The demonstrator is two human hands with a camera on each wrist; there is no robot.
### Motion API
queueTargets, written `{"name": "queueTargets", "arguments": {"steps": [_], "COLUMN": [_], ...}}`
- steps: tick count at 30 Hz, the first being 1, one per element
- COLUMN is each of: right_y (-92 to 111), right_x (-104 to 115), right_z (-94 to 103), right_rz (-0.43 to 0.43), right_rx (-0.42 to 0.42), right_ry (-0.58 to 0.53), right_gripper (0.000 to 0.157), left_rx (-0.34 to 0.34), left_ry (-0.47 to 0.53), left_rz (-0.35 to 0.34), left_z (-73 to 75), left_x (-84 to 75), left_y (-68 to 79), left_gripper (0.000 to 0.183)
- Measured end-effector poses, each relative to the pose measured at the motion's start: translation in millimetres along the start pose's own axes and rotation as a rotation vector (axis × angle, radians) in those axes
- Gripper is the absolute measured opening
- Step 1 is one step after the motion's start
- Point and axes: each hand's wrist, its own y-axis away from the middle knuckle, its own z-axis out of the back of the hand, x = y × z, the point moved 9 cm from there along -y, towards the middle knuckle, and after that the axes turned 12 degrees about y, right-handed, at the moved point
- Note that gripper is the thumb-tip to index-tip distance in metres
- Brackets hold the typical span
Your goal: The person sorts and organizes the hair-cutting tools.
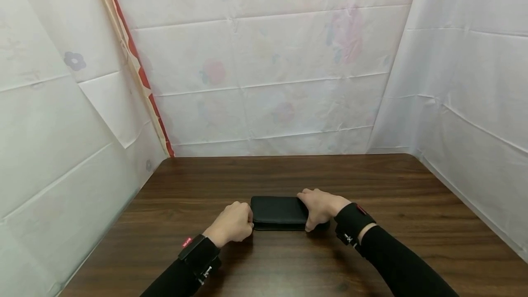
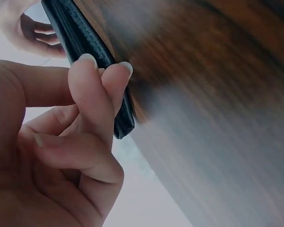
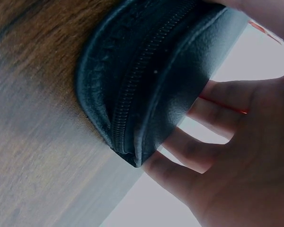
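A black zippered wallet [image 1: 277, 211] with a smooth leather-like cover lies flat on the wooden table. My right hand [image 1: 322, 206] grips its right end, thumb on the near side and fingers spread over the far side. At the left end is my left hand [image 1: 232, 223], its fingers curled and thumb and forefinger pinched together at the wallet's edge. The left wrist view has those fingertips [image 2: 87, 71] right at the zipped side; what lies between them is hidden. Dark zipper teeth [image 3: 128, 90] run along the edge in the right wrist view, bordered by stitching.
The brown wood-grain table [image 1: 198, 175] reaches back to a white, faintly patterned sheet [image 1: 264, 104]. Similar sheets hang along the left and right sides. A red-and-cream strip [image 1: 140, 70] runs down the back left corner. Each wrist wears a black band with a camera.
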Motion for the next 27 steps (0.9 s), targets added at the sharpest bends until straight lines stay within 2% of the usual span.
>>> {"name": "queueTargets", "arguments": {"steps": [7, 10, 15, 21, 27], "right_y": [-1.8, -2.0, -1.6, -1.5, -1.5], "right_x": [0.8, 0.7, -0.2, -0.4, 0.0], "right_z": [0.2, 0.1, 0.1, 0.4, -0.5], "right_rz": [0.007, 0.009, 0.011, 0.016, 0.016], "right_rx": [-0.004, -0.004, -0.007, -0.011, -0.015], "right_ry": [0.006, 0.005, 0.008, 0.010, 0.011], "right_gripper": [0.092, 0.092, 0.093, 0.092, 0.092], "left_rx": [0.004, -0.016, -0.051, -0.040, -0.040], "left_ry": [0.033, -0.006, -0.034, -0.032, -0.092], "left_rz": [0.015, 0.029, 0.061, 0.048, 0.034], "left_z": [-0.1, 1.8, 6.7, 7.5, 8.2], "left_x": [2.7, 4.6, 9.1, 8.5, 8.4], "left_y": [-0.5, -2.2, -3.0, -3.6, -4.9], "left_gripper": [0.024, 0.026, 0.019, 0.018, 0.025]}}
